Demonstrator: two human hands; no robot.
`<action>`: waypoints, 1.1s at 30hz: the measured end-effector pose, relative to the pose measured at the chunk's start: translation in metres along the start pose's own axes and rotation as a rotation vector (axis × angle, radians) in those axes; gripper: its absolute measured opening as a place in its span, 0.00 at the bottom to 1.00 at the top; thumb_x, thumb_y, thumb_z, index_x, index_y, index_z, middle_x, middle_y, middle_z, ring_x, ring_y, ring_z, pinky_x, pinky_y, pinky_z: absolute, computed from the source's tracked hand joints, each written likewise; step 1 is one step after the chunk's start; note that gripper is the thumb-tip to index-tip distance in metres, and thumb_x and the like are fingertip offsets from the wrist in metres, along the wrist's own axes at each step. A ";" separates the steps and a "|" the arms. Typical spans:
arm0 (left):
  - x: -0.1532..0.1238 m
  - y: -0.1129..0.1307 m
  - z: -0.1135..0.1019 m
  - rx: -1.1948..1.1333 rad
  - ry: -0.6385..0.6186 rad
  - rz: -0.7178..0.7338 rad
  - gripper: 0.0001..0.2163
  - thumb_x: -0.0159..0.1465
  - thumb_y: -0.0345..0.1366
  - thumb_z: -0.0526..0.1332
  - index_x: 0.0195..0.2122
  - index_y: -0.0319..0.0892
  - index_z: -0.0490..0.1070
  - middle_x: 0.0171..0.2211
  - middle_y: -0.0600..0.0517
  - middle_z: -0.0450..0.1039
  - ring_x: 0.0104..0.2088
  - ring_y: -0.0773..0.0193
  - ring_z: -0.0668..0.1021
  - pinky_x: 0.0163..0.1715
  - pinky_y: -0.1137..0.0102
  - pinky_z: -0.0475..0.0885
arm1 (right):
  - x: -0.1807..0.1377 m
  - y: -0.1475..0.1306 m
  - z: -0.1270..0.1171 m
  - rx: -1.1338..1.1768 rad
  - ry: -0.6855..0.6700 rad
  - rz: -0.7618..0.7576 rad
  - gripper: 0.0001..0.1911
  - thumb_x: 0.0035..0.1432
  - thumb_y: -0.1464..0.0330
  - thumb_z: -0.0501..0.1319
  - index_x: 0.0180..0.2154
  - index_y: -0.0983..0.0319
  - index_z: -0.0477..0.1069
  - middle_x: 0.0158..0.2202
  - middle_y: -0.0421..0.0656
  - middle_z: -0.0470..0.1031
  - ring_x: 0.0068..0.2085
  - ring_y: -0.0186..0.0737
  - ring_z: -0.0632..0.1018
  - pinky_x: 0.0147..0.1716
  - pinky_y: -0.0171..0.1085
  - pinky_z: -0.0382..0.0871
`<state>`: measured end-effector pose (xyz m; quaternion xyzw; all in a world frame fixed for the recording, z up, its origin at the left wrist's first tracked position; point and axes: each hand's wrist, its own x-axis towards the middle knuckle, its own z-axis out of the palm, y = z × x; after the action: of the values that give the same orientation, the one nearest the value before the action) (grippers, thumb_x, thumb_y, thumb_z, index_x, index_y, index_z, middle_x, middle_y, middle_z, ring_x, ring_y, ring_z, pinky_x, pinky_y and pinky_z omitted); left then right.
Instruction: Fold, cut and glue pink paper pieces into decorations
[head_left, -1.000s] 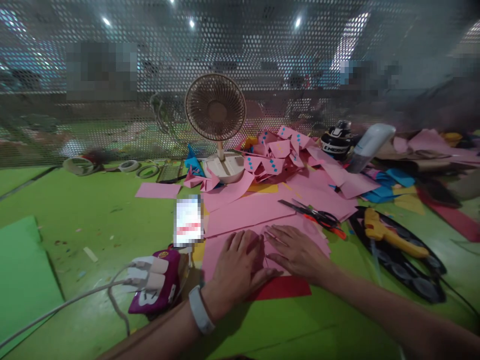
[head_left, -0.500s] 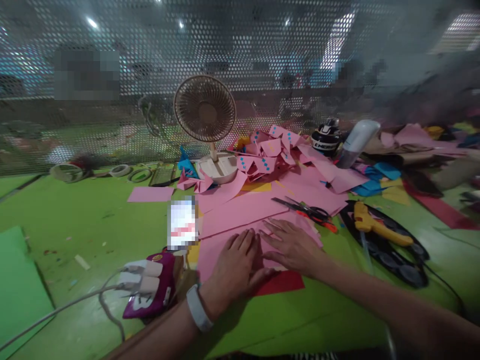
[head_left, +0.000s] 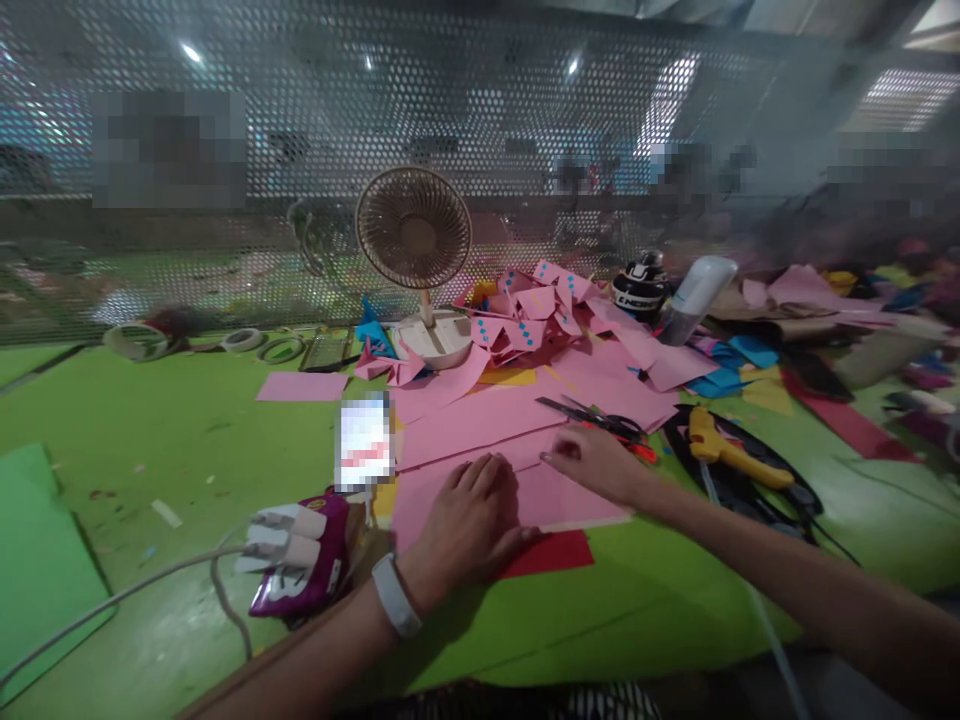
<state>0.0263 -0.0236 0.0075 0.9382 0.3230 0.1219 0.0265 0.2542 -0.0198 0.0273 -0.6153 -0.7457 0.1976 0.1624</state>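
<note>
My left hand (head_left: 471, 518), with a pale band on its wrist, lies flat on a pink paper sheet (head_left: 420, 505), fingers stretched out and thumb to the right. Over the right part of that sheet is my right hand (head_left: 600, 462), its fingers curled in and their tips low at the paper. Whether anything is between those fingertips is hidden. A second pink sheet (head_left: 465, 430) lies just beyond the fingers. Red paper (head_left: 555, 553) sticks out under the near edge. Scissors (head_left: 592, 414) with black handles lie right behind my right hand, orange handles beside them.
A small fan (head_left: 416, 235) stands behind, beside folded pink paper pieces (head_left: 517, 310). On the left are a bright phone (head_left: 364, 440) and a purple power strip (head_left: 307, 560) with plugs and cables. A yellow glue gun (head_left: 735, 450) rests on a black tray (head_left: 806, 500) at right.
My right hand was spread flat on the pink paper; now it is raised slightly with its fingers curled. My left hand stays flat in nearly the same place.
</note>
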 end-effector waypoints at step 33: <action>0.036 -0.006 -0.046 -0.157 -0.095 -0.345 0.20 0.63 0.52 0.52 0.34 0.40 0.74 0.33 0.45 0.74 0.34 0.56 0.76 0.34 0.64 0.70 | 0.058 0.014 0.000 0.456 -0.604 0.299 0.15 0.47 0.63 0.68 0.20 0.69 0.72 0.14 0.42 0.74 0.14 0.28 0.71 0.11 0.25 0.58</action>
<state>0.0389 0.0017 0.0589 0.8685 0.4671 0.0960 0.1355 0.2548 0.0391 0.0200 -0.5794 -0.5992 0.5512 0.0377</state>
